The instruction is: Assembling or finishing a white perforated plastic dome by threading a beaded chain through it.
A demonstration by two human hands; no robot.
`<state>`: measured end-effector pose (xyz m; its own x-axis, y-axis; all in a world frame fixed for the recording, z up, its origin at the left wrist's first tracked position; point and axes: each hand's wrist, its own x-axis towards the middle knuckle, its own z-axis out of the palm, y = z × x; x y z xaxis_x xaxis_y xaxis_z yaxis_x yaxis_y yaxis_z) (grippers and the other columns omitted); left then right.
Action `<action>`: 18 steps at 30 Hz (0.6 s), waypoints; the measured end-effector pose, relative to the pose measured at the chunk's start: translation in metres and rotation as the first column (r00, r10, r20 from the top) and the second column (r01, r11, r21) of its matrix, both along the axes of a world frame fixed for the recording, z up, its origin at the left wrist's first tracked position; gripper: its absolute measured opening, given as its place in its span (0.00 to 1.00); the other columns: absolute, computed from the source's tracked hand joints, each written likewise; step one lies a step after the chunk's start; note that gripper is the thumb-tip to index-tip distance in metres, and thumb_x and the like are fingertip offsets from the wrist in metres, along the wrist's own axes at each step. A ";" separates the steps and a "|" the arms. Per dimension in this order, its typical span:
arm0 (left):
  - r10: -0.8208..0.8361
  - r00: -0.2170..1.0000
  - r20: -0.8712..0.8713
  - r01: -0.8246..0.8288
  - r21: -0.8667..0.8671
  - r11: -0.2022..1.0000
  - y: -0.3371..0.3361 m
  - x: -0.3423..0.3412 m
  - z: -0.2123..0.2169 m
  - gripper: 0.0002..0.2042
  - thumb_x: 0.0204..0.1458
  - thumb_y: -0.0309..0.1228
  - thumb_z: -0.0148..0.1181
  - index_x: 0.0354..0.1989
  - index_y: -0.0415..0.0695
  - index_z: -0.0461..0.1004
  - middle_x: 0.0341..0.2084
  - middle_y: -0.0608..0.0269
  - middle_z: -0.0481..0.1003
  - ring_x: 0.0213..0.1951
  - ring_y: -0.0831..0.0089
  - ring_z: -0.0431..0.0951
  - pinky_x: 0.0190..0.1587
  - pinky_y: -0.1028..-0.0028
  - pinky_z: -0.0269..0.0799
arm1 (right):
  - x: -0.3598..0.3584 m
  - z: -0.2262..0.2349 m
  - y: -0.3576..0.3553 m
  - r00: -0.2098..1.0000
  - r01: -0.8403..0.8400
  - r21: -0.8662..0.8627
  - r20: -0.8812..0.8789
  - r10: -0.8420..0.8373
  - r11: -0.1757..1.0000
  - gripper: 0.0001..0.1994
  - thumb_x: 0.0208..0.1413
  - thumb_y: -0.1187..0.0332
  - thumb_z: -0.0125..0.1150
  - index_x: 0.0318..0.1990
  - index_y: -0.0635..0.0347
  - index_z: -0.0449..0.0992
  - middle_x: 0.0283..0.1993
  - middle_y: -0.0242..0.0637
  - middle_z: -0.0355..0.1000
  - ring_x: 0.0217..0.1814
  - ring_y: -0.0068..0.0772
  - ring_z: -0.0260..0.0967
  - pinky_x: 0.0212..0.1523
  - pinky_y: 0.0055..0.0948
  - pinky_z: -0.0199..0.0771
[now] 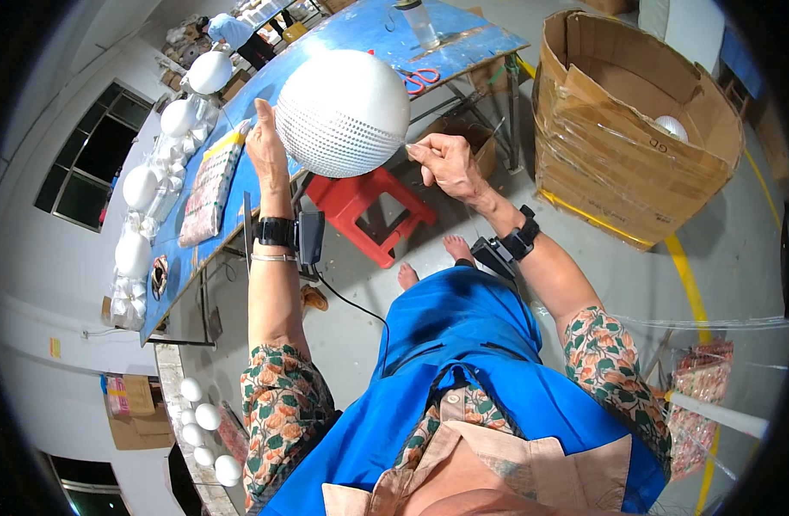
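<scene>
A large white ball [339,90] is held up in front of me, its lower half covered with curved rows of small, shiny silver dots. My left hand [267,150] supports it from the left, thumb up along the side and the other fingers partly hidden. At the ball's right edge my right hand [450,165] is closed in a pinch, fingertips close to where the dotted rows end. Whatever is between those fingertips is too small to make out. Below the ball stands a red plastic stool [360,206].
A blue worktable [326,34] bears red scissors [422,79], a clear bottle [419,24] and a wrapped patterned bundle [212,193]. White balls [141,187] line its left side. At right stands a big cardboard box [618,163]. A person [231,34] bends at the far end.
</scene>
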<state>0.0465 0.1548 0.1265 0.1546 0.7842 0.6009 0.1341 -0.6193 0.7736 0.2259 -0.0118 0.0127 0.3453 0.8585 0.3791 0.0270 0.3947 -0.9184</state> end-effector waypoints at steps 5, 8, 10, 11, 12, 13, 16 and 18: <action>0.018 0.994 -0.108 -0.011 0.064 0.998 0.005 0.000 -0.002 0.26 0.48 0.49 0.52 0.32 0.31 0.74 0.27 0.56 0.74 0.32 0.74 0.70 0.39 0.79 0.62 | -0.005 0.003 0.006 1.000 -0.008 0.034 -0.002 0.008 0.999 0.13 0.52 0.65 0.52 0.25 0.68 0.72 0.11 0.29 0.63 0.13 0.15 0.57 0.15 0.19 0.57; 0.054 0.996 -0.066 -0.049 0.082 0.995 0.008 0.004 0.000 0.24 0.48 0.48 0.53 0.29 0.32 0.74 0.26 0.58 0.74 0.31 0.77 0.70 0.37 0.80 0.63 | -0.008 0.007 0.008 1.000 -0.021 0.050 -0.015 0.021 0.999 0.13 0.52 0.64 0.52 0.25 0.67 0.71 0.13 0.27 0.63 0.13 0.13 0.57 0.15 0.16 0.56; 0.104 0.994 -0.047 -0.099 0.095 0.991 0.006 0.006 0.001 0.23 0.47 0.47 0.54 0.27 0.32 0.74 0.25 0.60 0.73 0.29 0.79 0.69 0.35 0.81 0.63 | -0.009 0.012 0.008 1.000 -0.003 0.040 -0.003 0.003 0.999 0.13 0.52 0.64 0.53 0.25 0.66 0.71 0.12 0.26 0.62 0.13 0.13 0.57 0.14 0.16 0.55; 0.126 0.991 -0.050 -0.120 0.108 0.987 0.004 0.008 0.002 0.22 0.47 0.46 0.55 0.24 0.33 0.73 0.23 0.63 0.72 0.27 0.80 0.67 0.32 0.82 0.62 | -0.009 0.014 0.008 1.000 -0.001 0.038 -0.004 0.001 0.999 0.13 0.52 0.64 0.53 0.25 0.66 0.71 0.12 0.26 0.62 0.13 0.13 0.57 0.14 0.16 0.55; 0.148 0.988 -0.052 -0.141 0.121 0.983 0.003 0.009 0.003 0.21 0.47 0.45 0.57 0.22 0.34 0.73 0.21 0.66 0.71 0.25 0.82 0.66 0.29 0.83 0.62 | -0.009 0.016 0.008 1.000 -0.001 0.056 -0.010 0.002 0.998 0.13 0.52 0.64 0.53 0.25 0.66 0.72 0.12 0.26 0.62 0.13 0.13 0.57 0.14 0.16 0.55; 0.149 0.988 -0.052 -0.142 0.119 0.983 0.002 0.009 0.004 0.21 0.47 0.45 0.57 0.22 0.34 0.73 0.21 0.66 0.71 0.25 0.82 0.66 0.29 0.83 0.62 | -0.010 0.018 0.007 1.000 -0.004 0.075 -0.014 0.005 0.997 0.13 0.52 0.64 0.53 0.25 0.66 0.72 0.12 0.26 0.62 0.12 0.13 0.56 0.14 0.16 0.55; 0.050 0.999 -0.008 -0.049 0.058 0.997 0.001 0.007 0.004 0.19 0.47 0.42 0.58 0.20 0.35 0.72 0.18 0.69 0.68 0.22 0.84 0.63 0.25 0.84 0.60 | -0.009 0.020 0.009 0.999 0.013 0.039 0.044 -0.014 0.999 0.13 0.52 0.64 0.53 0.25 0.66 0.72 0.12 0.26 0.62 0.12 0.13 0.56 0.14 0.16 0.54; 0.115 0.987 -0.112 -0.115 0.014 0.993 0.003 0.004 0.004 0.21 0.49 0.44 0.55 0.24 0.33 0.73 0.20 0.67 0.71 0.24 0.82 0.65 0.29 0.83 0.61 | -0.009 0.021 0.010 1.000 0.005 0.051 0.029 -0.006 0.999 0.12 0.52 0.64 0.53 0.25 0.65 0.72 0.12 0.26 0.62 0.12 0.13 0.56 0.14 0.16 0.54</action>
<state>0.0504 0.1573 0.1300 0.1307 0.7963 0.5907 0.2907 -0.6004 0.7450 0.2168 -0.0015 0.0337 0.3380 0.8360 0.4322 0.0556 0.4407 -0.8959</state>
